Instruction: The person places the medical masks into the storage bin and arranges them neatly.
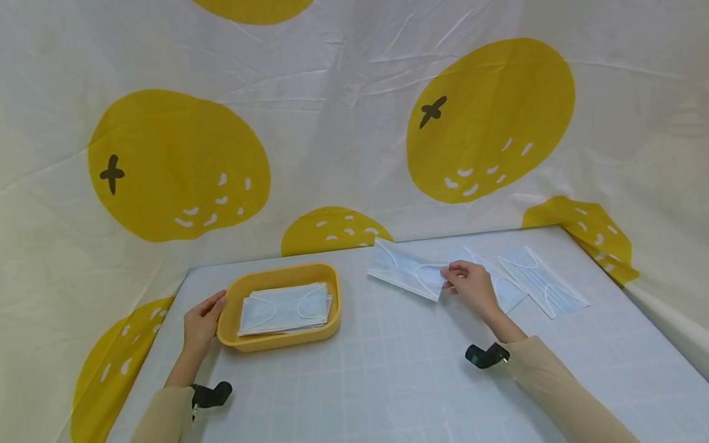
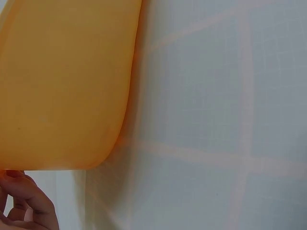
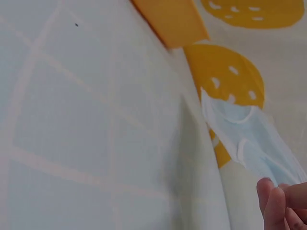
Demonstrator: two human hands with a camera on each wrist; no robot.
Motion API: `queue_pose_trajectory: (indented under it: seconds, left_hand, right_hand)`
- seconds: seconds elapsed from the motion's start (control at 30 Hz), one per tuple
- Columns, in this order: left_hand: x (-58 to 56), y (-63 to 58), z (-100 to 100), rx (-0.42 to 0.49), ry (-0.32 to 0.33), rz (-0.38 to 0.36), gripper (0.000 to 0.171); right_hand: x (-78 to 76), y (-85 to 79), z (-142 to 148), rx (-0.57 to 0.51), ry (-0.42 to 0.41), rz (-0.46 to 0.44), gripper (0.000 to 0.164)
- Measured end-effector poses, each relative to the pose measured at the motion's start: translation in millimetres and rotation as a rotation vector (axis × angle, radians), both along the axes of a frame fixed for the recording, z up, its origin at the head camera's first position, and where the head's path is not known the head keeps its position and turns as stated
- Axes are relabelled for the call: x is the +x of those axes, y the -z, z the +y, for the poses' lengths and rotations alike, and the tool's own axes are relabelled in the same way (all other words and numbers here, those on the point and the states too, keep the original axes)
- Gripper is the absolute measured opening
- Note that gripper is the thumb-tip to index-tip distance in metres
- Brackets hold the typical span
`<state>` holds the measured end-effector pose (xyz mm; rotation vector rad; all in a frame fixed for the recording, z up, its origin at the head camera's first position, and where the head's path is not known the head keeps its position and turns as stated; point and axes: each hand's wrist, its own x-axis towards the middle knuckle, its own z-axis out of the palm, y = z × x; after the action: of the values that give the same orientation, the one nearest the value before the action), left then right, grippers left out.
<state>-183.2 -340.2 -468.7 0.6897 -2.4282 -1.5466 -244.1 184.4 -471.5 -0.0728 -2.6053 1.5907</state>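
Observation:
My left hand [image 1: 200, 323] pinches the left end of a shallow yellow tray [image 1: 279, 342]; the curled fingers [image 2: 29, 194] show at that end in the left wrist view. Inside the tray lies a stack of light blue face masks [image 1: 284, 308] with white ear loops. Over on the right, my right hand [image 1: 473, 286] pinches one face mask [image 1: 404, 269] by its right end and holds it raised above the table. The right wrist view shows the same mask [image 3: 261, 139] hanging out from the thumb and fingertips.
Under and beside my right hand another mask [image 1: 507, 295] lies partly hidden on the table. Farther right rests one more mask [image 1: 543, 282]. A pale checked cloth [image 1: 360, 391] covers the table, and a white curtain [image 1: 340, 137] with yellow fruit prints stands behind and at both sides.

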Motion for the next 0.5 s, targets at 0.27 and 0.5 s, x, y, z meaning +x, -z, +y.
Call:
queue_pose_trajectory:
  seconds: [0.27, 0.5]
  left_hand:
    - [0.2, 1.5, -1.1, 0.000, 0.002, 0.003, 0.053]
    - [-1.1, 4.4, -2.9, 0.002, 0.005, 0.003, 0.053]
  right_hand:
    - [-1.6, -13.6, -7.0, -0.068, -0.005, 0.043, 0.028]
    - [-1.9, -28.9, -15.4, -0.133, 0.015, 0.055, 0.030]
